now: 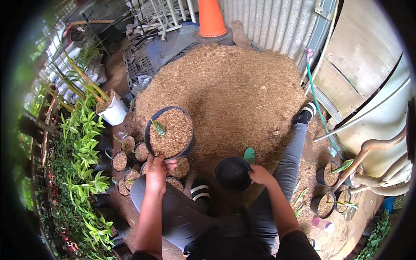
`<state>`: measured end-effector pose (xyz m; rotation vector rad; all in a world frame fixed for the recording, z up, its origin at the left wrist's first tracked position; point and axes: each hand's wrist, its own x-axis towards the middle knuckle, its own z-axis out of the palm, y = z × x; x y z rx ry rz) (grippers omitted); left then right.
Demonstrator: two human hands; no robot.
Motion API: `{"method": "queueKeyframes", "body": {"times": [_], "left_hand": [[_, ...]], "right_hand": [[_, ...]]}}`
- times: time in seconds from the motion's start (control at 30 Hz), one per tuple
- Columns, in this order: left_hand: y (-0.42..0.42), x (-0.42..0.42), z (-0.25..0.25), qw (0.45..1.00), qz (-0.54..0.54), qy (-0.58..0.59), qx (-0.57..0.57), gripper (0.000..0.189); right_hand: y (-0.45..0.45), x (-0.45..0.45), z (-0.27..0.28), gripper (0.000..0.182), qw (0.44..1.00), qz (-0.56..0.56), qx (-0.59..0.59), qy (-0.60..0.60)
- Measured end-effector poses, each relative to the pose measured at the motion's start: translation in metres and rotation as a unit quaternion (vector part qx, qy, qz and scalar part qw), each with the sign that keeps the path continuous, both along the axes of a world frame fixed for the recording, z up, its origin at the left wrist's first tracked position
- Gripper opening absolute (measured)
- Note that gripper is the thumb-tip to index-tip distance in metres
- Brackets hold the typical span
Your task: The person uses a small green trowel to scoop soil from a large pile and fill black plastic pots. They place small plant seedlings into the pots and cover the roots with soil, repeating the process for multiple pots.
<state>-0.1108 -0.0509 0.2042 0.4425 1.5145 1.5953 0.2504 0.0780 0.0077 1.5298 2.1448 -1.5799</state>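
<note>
My left hand point(158, 170) grips the near rim of a black plastic plant pot point(191, 143). Light brown husk-like growing medium point(172, 136) fills that pot almost to the rim, and a small variegated leaf cutting point(158, 128) stands in it, left of the middle. My right hand point(261, 174) holds the right rim of a second black pot point(231, 175), which looks dark inside with nothing visible in it. Just beyond this pot shows the green blade of a hand trowel point(249, 155); its handle is hidden. A broad heap of husk medium point(240, 94) lies in front of me.
Several filled pots point(119, 161) stand by my left knee, others point(326, 205) at the right. A pink-and-clear bottle point(322, 224) lies near them. Leafy plants point(86, 146) line the left side. An orange traffic cone point(212, 19), green hose point(315, 91) and driftwood branches point(373, 149) border the heap.
</note>
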Motion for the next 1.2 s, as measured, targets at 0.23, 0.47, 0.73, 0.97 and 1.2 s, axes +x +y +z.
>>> {"method": "queueKeyframes", "body": {"times": [0.23,0.47,0.73,0.97,1.2], "left_hand": [[-0.016,-0.003,-0.006,0.999,-0.022,0.03,-0.012,0.033],[-0.005,0.022,-0.029,0.99,-0.139,0.032,-0.009,0.037],[0.008,0.055,-0.021,0.959,-0.276,0.052,-0.045,0.043],[0.044,0.127,0.0,0.931,-0.352,0.094,-0.006,0.042],[0.076,0.169,0.016,0.922,-0.367,0.118,0.009,0.034]], "right_hand": [[-0.016,-0.036,-0.008,0.047,0.982,0.14,0.09,-0.093],[-0.027,-0.056,0.098,0.066,0.898,-0.166,-0.15,0.379],[-0.044,-0.033,0.14,0.07,0.845,-0.174,-0.217,0.458],[-0.06,0.011,0.13,0.05,0.818,-0.285,-0.1,0.489],[-0.065,0.092,0.134,0.036,0.666,-0.524,-0.019,0.53]]}}
